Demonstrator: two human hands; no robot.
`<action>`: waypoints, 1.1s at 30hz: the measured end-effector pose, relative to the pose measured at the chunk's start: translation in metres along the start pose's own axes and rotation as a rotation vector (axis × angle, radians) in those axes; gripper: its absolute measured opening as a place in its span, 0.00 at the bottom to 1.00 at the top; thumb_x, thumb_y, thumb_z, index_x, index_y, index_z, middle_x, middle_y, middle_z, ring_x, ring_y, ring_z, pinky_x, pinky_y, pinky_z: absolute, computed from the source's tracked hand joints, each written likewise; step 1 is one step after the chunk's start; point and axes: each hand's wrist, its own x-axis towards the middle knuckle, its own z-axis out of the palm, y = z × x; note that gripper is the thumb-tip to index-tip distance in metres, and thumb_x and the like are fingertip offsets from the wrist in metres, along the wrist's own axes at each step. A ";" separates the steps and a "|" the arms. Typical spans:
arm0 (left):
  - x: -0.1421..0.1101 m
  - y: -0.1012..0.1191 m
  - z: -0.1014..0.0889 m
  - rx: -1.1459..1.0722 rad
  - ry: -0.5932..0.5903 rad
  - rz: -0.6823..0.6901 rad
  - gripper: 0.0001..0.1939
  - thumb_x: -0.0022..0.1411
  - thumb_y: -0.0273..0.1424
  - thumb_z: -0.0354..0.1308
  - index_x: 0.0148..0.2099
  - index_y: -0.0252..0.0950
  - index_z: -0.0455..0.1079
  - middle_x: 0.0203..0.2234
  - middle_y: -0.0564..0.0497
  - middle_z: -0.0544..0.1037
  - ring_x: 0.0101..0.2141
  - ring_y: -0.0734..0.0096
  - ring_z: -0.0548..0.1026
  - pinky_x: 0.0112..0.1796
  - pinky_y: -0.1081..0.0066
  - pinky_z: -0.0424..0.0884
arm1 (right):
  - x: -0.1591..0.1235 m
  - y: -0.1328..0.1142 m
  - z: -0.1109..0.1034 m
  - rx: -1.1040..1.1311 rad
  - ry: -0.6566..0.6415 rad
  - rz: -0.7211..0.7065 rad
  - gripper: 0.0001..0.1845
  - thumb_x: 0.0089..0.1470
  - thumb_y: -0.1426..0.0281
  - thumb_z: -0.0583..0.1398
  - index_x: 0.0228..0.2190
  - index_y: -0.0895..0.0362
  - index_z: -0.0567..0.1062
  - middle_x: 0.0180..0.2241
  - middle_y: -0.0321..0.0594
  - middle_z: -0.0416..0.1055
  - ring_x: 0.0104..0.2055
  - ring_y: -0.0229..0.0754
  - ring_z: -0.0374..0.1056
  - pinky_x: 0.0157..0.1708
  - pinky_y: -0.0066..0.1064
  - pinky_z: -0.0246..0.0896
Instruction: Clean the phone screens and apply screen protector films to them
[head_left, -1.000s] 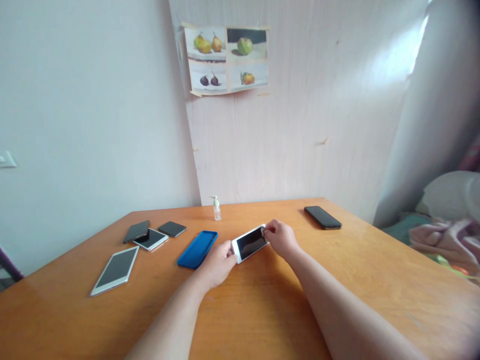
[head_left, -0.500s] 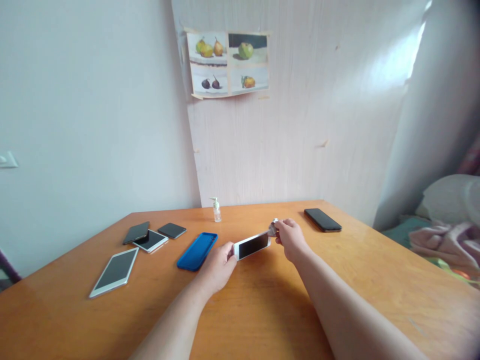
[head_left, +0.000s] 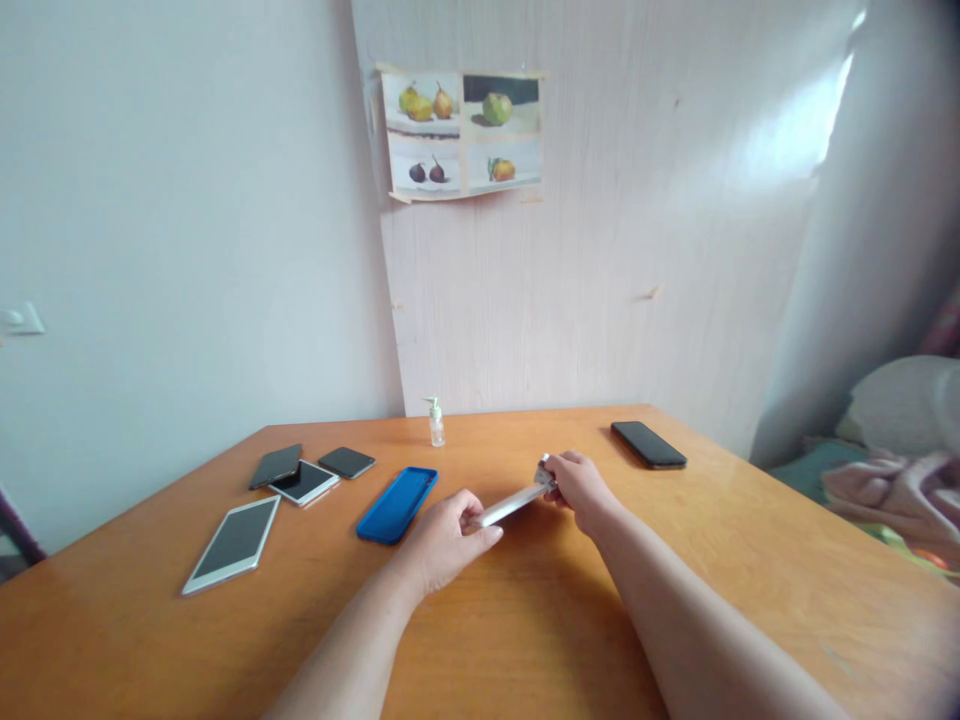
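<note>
A white phone [head_left: 512, 507] is held tilted above the wooden table, its narrow edge facing me and its screen out of sight. My left hand [head_left: 448, 540] grips its left end, with the thumb stretched along the near side. At the other end, my right hand [head_left: 581, 485] is closed around a small crumpled greyish-white cloth [head_left: 543, 471], pressed against the phone's right end. Part of the cloth is hidden by the fingers. Just left of my left hand lies an open blue phone case [head_left: 397, 505].
On the left of the table [head_left: 480, 640] lie a large white phone [head_left: 234, 543], another white phone [head_left: 306, 482] under a dark one [head_left: 276, 465], and a small dark phone [head_left: 346, 461]. A pump bottle [head_left: 436, 424] stands at the back; a black phone [head_left: 648, 444] lies right.
The white phone has turned from showing its dark screen to showing its edge. My left thumb has moved forward, and my right hand with the cloth has come slightly lower.
</note>
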 end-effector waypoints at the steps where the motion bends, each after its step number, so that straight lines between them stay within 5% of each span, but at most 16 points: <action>1: -0.001 0.000 0.000 0.001 -0.007 -0.014 0.18 0.57 0.48 0.58 0.39 0.39 0.67 0.28 0.56 0.74 0.30 0.69 0.70 0.28 0.73 0.60 | 0.000 0.001 0.001 -0.005 -0.007 -0.001 0.04 0.49 0.70 0.58 0.26 0.57 0.67 0.16 0.34 0.65 0.13 0.34 0.61 0.12 0.24 0.49; 23: -0.004 0.017 -0.003 0.211 0.093 -0.051 0.20 0.46 0.41 0.66 0.39 0.40 0.63 0.37 0.51 0.75 0.38 0.63 0.72 0.34 0.70 0.63 | 0.002 0.017 0.004 -0.199 -0.160 -0.132 0.05 0.42 0.70 0.58 0.26 0.56 0.70 0.20 0.32 0.66 0.24 0.35 0.61 0.24 0.25 0.54; 33: -0.006 0.014 -0.001 0.269 0.099 -0.034 0.24 0.41 0.40 0.67 0.40 0.41 0.65 0.38 0.50 0.74 0.41 0.58 0.72 0.36 0.68 0.65 | 0.004 0.023 -0.004 -0.529 -0.157 -0.271 0.06 0.45 0.66 0.56 0.27 0.55 0.70 0.22 0.34 0.70 0.25 0.37 0.64 0.26 0.27 0.53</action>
